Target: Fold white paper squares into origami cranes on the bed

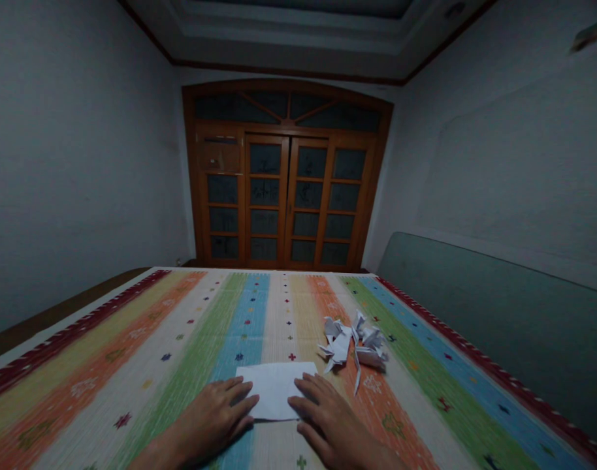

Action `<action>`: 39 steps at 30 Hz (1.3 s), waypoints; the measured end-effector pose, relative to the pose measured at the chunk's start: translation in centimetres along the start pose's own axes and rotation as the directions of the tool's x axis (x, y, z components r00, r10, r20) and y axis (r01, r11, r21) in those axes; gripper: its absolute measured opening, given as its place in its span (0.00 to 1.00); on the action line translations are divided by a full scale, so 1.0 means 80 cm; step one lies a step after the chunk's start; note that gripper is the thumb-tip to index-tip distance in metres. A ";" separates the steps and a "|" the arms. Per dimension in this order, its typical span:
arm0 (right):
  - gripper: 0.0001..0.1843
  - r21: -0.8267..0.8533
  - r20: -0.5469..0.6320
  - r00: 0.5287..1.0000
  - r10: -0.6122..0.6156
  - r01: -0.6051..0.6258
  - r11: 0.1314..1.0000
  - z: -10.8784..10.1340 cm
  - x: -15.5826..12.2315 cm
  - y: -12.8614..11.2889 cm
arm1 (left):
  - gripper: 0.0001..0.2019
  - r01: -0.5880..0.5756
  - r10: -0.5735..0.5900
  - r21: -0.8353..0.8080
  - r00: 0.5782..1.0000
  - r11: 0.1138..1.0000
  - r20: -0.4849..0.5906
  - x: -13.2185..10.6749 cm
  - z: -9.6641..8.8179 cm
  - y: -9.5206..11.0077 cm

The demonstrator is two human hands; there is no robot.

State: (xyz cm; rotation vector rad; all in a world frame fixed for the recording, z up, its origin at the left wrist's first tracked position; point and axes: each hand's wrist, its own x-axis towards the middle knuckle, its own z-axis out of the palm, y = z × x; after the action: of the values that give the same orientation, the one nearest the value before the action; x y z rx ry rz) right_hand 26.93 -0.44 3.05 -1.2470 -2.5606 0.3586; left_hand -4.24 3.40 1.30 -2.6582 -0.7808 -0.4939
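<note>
A white sheet of paper (274, 386) lies flat on the striped cloth (171, 352) near the front edge. My left hand (215, 414) rests palm down on the sheet's left edge, fingers stretched out. My right hand (325, 418) lies flat on its right edge, fingers spread. Just beyond and to the right of the sheet sits a small cluster of folded white paper figures (354, 346), apart from both hands.
The multicoloured striped cloth covers a wide flat surface running to the far end. A wooden door with glass panes (286, 196) stands at the back. A green padded panel (499, 313) lines the right wall. The room is dim.
</note>
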 end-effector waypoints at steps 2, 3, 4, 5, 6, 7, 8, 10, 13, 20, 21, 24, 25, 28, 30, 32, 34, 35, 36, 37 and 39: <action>0.23 0.003 0.030 0.999 -0.016 0.015 1.000 -0.007 0.001 -0.007 | 0.14 -0.021 0.019 -0.018 0.997 1.000 -0.078 0.003 0.001 0.000; 0.23 0.006 0.038 0.999 -0.019 0.019 1.000 -0.010 0.001 -0.011 | 0.14 -0.024 0.019 -0.038 0.993 0.999 -0.118 0.004 0.001 0.001; 0.23 0.010 0.041 0.999 -0.023 0.023 1.000 -0.012 0.001 -0.013 | 0.15 -0.022 0.013 -0.056 0.988 0.998 -0.154 0.006 0.001 0.001; 0.23 0.013 0.042 0.999 -0.027 0.026 1.000 -0.014 0.001 -0.016 | 0.16 -0.015 0.002 -0.072 0.983 0.997 -0.182 0.007 0.000 0.002; 0.23 0.015 0.042 0.999 -0.028 0.028 1.000 -0.015 0.001 -0.017 | 0.17 -0.004 -0.013 -0.085 0.980 0.996 -0.199 0.008 0.000 0.003; 0.24 0.014 0.044 0.999 -0.029 0.028 1.000 -0.015 0.001 -0.018 | 0.17 0.007 -0.027 -0.096 0.978 0.995 -0.208 0.010 -0.001 0.004; 0.24 0.013 0.049 0.998 -0.029 0.029 0.999 -0.014 0.001 -0.017 | 0.17 0.014 -0.037 -0.103 0.975 0.995 -0.218 0.011 -0.001 0.006; 0.24 0.012 0.053 0.998 -0.031 0.030 0.999 -0.012 0.001 -0.015 | 0.15 0.023 -0.046 -0.092 0.965 0.995 -0.258 0.012 -0.001 0.007; 0.24 0.019 0.047 0.998 -0.043 0.042 0.999 -0.010 0.000 -0.012 | 0.13 0.028 -0.044 -0.051 0.930 0.998 -0.364 0.011 0.003 0.008; 0.24 0.003 0.067 0.997 -0.036 0.036 0.999 -0.014 0.001 -0.018 | 0.13 0.300 -0.331 -0.141 0.834 0.943 -0.442 0.020 0.018 0.011; 0.24 -0.004 0.068 0.997 -0.035 0.036 0.999 -0.014 0.001 -0.019 | 0.12 0.336 -0.383 -0.185 0.816 0.924 -0.433 0.024 0.020 0.012; 0.24 -0.008 0.049 0.998 -0.037 0.037 0.999 -0.011 0.001 -0.018 | 0.10 0.361 -0.457 -0.307 0.820 0.881 -0.345 0.037 0.025 0.017; 0.24 -0.008 0.041 0.999 -0.035 0.036 0.999 -0.010 0.001 -0.018 | 0.08 0.348 -0.447 -0.323 0.836 0.880 -0.317 0.041 0.025 0.018; 0.24 -0.014 0.025 0.999 -0.036 0.036 0.999 -0.008 0.001 -0.017 | 0.05 0.273 -0.348 -0.326 0.916 0.905 -0.201 0.044 0.023 0.020; 0.23 -0.018 0.017 0.999 -0.045 0.045 0.999 -0.008 0.001 -0.017 | 0.09 0.221 -0.265 -0.325 0.960 0.919 -0.095 0.042 0.021 0.020; 0.23 -0.018 0.006 0.999 -0.050 0.050 0.999 -0.006 0.001 -0.016 | 0.14 0.207 -0.218 -0.318 0.976 0.925 0.001 0.039 0.021 0.018; 0.23 -0.011 -0.013 0.999 -0.052 0.052 0.999 -0.003 0.000 -0.014 | 0.17 0.224 -0.212 -0.304 0.974 0.926 0.075 0.037 0.022 0.015; 0.23 -0.007 -0.025 0.998 -0.053 0.053 0.999 -0.002 -0.001 -0.013 | 0.18 0.232 -0.209 -0.300 0.972 0.925 0.106 0.036 0.023 0.014; 0.23 -0.004 -0.036 0.998 -0.055 0.055 0.998 0.000 -0.001 -0.012 | 0.21 0.232 -0.200 -0.299 0.971 0.926 0.132 0.035 0.023 0.013; 0.23 -0.003 -0.040 0.997 -0.061 0.060 0.998 0.001 -0.002 -0.011 | 0.23 0.227 -0.188 -0.302 0.970 0.926 0.152 0.035 0.024 0.012; 0.24 -0.004 -0.031 0.997 -0.076 0.076 0.997 0.001 -0.002 -0.008 | 0.27 0.207 -0.155 -0.313 0.971 0.927 0.183 0.035 0.023 0.012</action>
State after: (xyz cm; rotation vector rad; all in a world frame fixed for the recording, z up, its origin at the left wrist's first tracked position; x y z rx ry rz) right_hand 26.51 -0.96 3.19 -1.1437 -2.5747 0.3169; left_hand -1.06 4.62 0.65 -2.9772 -1.0846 -0.5073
